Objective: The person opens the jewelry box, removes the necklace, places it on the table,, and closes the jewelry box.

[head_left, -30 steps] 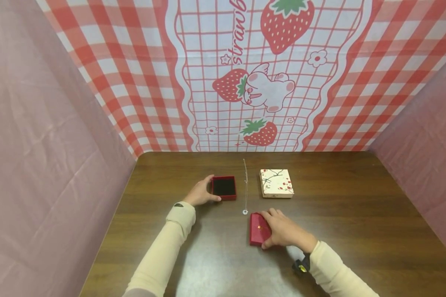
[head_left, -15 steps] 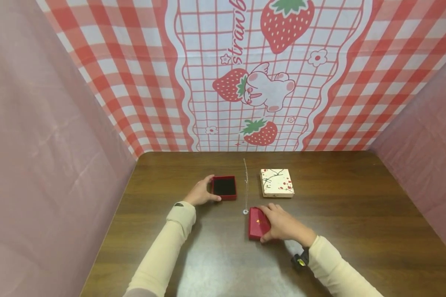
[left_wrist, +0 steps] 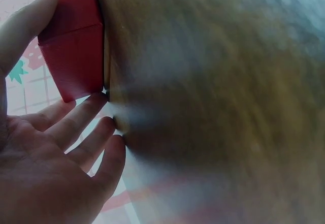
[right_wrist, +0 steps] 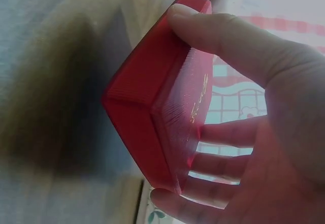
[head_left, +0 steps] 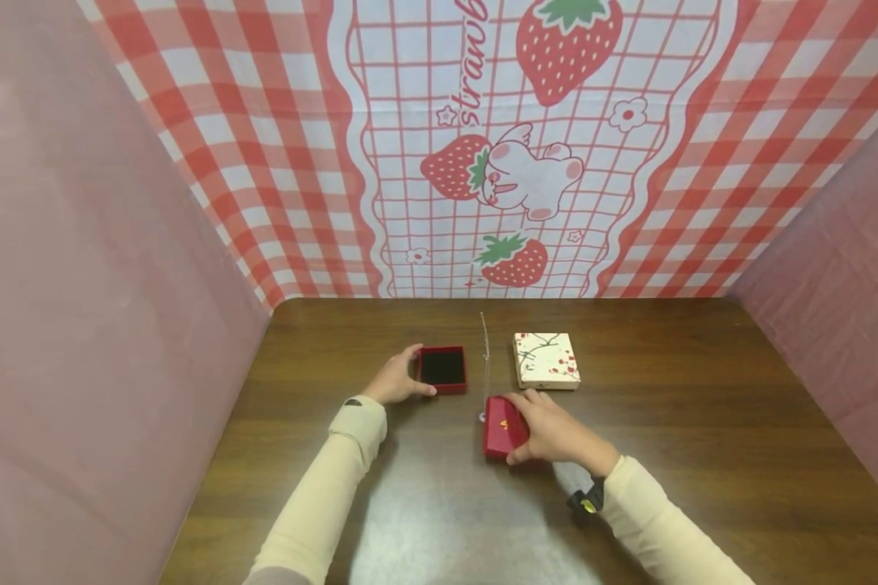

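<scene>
A small square red jewelry box base [head_left: 441,391] with a black lining sits on the table. My left hand [head_left: 393,380] grips it from the left, thumb on the near side and fingers at the far corner. In my right hand [head_left: 559,433] is the red box lid [head_left: 501,435] with a gold mark on top, pinched between thumb and fingers. The lid tilts above the table in the right wrist view, its gold-marked face turned toward the palm. A thin silver necklace [head_left: 486,357] lies stretched out between base and lid, its pendant [head_left: 481,418] right at the lid's left edge.
A cream box [head_left: 545,361] with a branch and red blossom print lies beyond my right hand. The brown wooden table [head_left: 410,504] ends at a strawberry-patterned checked cloth [head_left: 512,179] at the back. Pink cloth hangs at both sides.
My right hand has moved the lid away from me and slightly left, up to the pendant, and the lid is now tilted. My left hand stays in place on the base.
</scene>
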Demonstrator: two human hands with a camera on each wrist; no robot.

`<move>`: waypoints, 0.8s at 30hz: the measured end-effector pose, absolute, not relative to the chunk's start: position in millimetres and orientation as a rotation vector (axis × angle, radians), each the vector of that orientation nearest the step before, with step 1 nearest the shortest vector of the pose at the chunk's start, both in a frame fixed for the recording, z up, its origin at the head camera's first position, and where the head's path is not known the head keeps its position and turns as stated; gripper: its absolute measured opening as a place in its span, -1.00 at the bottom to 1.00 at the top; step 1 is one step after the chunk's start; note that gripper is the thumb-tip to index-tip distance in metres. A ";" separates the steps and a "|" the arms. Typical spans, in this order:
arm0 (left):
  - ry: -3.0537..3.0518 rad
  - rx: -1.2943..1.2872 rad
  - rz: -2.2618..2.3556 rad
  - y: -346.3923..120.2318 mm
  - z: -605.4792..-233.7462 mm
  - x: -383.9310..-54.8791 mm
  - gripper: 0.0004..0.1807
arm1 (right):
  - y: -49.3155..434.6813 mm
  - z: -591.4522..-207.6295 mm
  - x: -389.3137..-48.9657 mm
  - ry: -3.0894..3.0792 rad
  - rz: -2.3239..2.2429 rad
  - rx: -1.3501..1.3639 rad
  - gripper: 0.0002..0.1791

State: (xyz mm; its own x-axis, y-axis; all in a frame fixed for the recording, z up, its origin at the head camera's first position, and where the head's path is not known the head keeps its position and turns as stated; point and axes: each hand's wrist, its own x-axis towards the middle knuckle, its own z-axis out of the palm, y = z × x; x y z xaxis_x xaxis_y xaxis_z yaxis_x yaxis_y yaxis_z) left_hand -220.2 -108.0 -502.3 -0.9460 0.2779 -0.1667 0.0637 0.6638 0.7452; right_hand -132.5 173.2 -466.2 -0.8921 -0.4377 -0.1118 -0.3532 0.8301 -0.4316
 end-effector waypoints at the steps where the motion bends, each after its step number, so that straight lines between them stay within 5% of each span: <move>1: 2.616 0.275 1.156 -107.9 -502.3 -220.2 0.03 | 172.7 -465.4 -133.7 2.810 -0.608 -0.620 0.06; 24: 2.625 0.273 1.149 -108.1 -500.7 -219.0 0.02 | 159.5 -443.6 -165.1 2.842 -0.685 -0.666 0.02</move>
